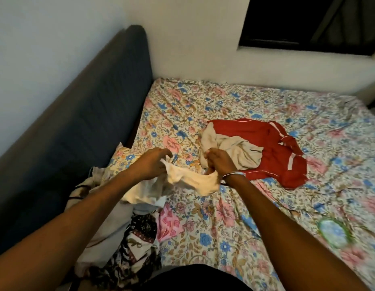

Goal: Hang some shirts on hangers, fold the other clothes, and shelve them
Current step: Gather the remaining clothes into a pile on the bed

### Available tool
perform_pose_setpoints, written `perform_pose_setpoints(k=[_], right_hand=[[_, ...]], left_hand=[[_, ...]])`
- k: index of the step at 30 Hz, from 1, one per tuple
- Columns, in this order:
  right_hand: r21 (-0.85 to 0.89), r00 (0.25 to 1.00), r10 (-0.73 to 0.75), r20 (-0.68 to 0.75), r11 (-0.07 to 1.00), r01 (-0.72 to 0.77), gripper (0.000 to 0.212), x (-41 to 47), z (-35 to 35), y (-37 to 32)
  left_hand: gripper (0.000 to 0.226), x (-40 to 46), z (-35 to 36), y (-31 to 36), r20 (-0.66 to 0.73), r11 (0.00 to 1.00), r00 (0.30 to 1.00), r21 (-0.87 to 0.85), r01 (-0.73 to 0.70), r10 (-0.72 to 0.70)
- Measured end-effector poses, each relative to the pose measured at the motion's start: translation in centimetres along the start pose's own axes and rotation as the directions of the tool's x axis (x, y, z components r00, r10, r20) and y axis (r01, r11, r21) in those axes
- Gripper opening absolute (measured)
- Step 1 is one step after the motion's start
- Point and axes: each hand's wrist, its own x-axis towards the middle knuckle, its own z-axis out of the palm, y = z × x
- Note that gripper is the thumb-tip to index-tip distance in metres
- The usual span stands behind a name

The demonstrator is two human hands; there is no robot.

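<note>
Cream cloth (188, 181) — thin and limp by the look of it — hangs between both hands above the bed (255, 106), near its headboard-side edge. The left hand (149, 163) has its fingers curled round one bunched end; the right hand (219, 162) pinches the other end, fingers closed tight on the fabric. Between them the cloth sags in a soft loop, and a loose tail drops down toward the pile (127, 244) of patterned clothes at the bed's near edge.

It looks light and will not hold any shape of its own, so it needs the bed under it for folding. Best hold, I judge, is at two corners or along a seam or hem, where the cloth is thicker and will not slip or stretch — a grip in the bunched middle would only keep it crumpled. What kind of garment it is I cannot tell.

Farther across the bed from the hands lies a red top (272, 152) with white trim, and a beige garment (226, 150) heaped partly over it, both unfolded.
</note>
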Motion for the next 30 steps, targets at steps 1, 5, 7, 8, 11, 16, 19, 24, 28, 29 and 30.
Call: perform_pose_setpoints(k=[1, 5, 7, 8, 11, 16, 19, 24, 28, 29, 30], right_hand=[[0.047, 1.0, -0.015, -0.002, 0.999, 0.015, 0.027, -0.4, -2.4, -1.0], [-0.134, 0.945, -0.199, 0.259, 0.962, 0.239, 0.027, -2.5, -6.1, -4.1], [-0.242, 0.876, -0.226, 0.426, 0.905, 0.351, 0.052, -3.0, -5.7, -3.7], [-0.289, 0.865, -0.204, 0.457, 0.886, 0.362, 0.055, -3.1, -5.3, -3.2], [-0.489, 0.937, -0.008, 0.349, 0.851, 0.189, 0.028, -3.0, -8.2, -2.2], [-0.521, 0.975, 0.145, 0.169, 0.853, -0.037, 0.021, -2.8, -17.4, -4.4], [-0.589, 0.999, 0.021, -0.039, 0.807, -0.04, 0.018, -0.2, -21.3, -6.3], [-0.577, 0.96, -0.111, -0.258, 0.814, -0.061, 0.019, 3.6, -26.8, -10.5], [-0.325, 0.849, -0.229, -0.476, 0.943, 0.072, 0.012, 8.0, -32.0, -12.9], [-0.337, 0.793, -0.323, -0.517, 0.928, 0.158, 0.017, 9.5, -33.9, -13.1], [-0.354, 0.737, -0.397, -0.547, 0.908, 0.226, 0.021, 10.2, -35.3, -13.4]], left_hand=[[0.022, 0.4, 0.0, 1.2, -0.033, 0.999, 0.999, -0.024, -0.022, 0.021], [0.01, 2.2, -0.2, 8.3, -0.092, 0.976, 0.994, -0.204, -0.072, 0.054], [0.013, 3.5, 0.7, 12.9, -0.055, 0.941, 0.993, -0.316, -0.118, 0.106], [0.016, 3.9, 0.8, 14.7, -0.032, 0.922, 0.992, -0.367, -0.122, 0.118], [0.007, 5.9, 0.7, 17.2, 0.095, 0.912, 0.981, -0.391, -0.122, 0.172], [0.045, 8.9, -0.5, 14.9, 0.347, 0.952, 0.931, 0.233, -0.2, 0.11], [0.03, 12.3, -0.1, 15.5, 0.16, 0.87, 0.986, 0.48, -0.113, 0.04], [0.025, 19.4, -3.9, 17.6, -0.172, 0.929, 0.985, 0.363, 0.069, -0.006], [0.029, 23.5, -7.5, 22.4, -0.395, 0.966, 0.914, 0.257, 0.012, 0.094], [0.026, 24.2, -8.6, 24.0, -0.463, 0.971, 0.877, 0.24, -0.012, 0.125], [0.025, 24.7, -9.5, 25.3, -0.528, 0.974, 0.836, 0.225, -0.034, 0.151]])
